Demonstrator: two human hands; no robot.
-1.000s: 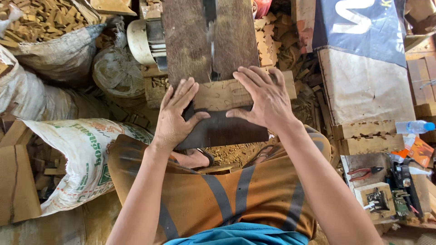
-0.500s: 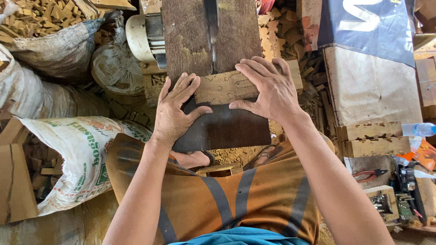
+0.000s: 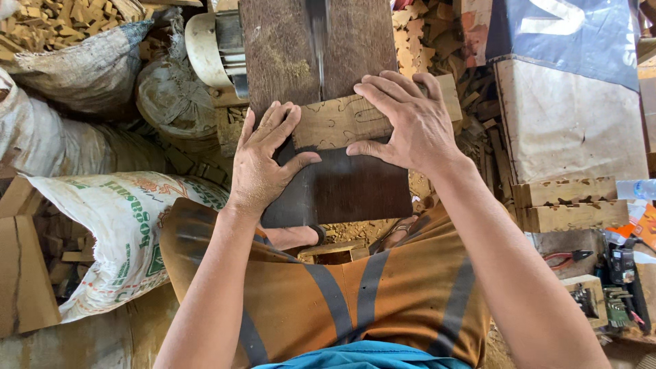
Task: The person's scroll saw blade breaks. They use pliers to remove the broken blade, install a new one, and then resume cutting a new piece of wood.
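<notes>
Two bare hands press flat on a pale wooden board [image 3: 342,121] that lies across a dark saw table [image 3: 328,82]. The left hand [image 3: 263,160] rests at the board's left end, fingers spread and palm down, its thumb stretched out over the dark table just below the board. The right hand [image 3: 403,119] covers the board's right half, fingers fanned toward the blade [image 3: 318,41], thumb along the lower edge. Neither hand is closed around anything; both lie open, bearing down on the wood. Curved outlines are drawn on the board's top face. The thin blade stands in the table's slot, meeting the board's far edge near its middle, between the two hands.

A pale motor housing [image 3: 205,44] sits just left of the table. Farther left, a grey sack [image 3: 82,68] holds small wooden cut-outs, and a white printed sack [image 3: 116,225] lies beside the person's knee. More cut-outs are heaped to the right of the table [image 3: 417,34]. At right, two notched wooden blocks [image 3: 567,205] are stacked, with red-handled pliers [image 3: 567,258] just below them. The person's lap shows orange trousers [image 3: 342,301] with grey stripes.
</notes>
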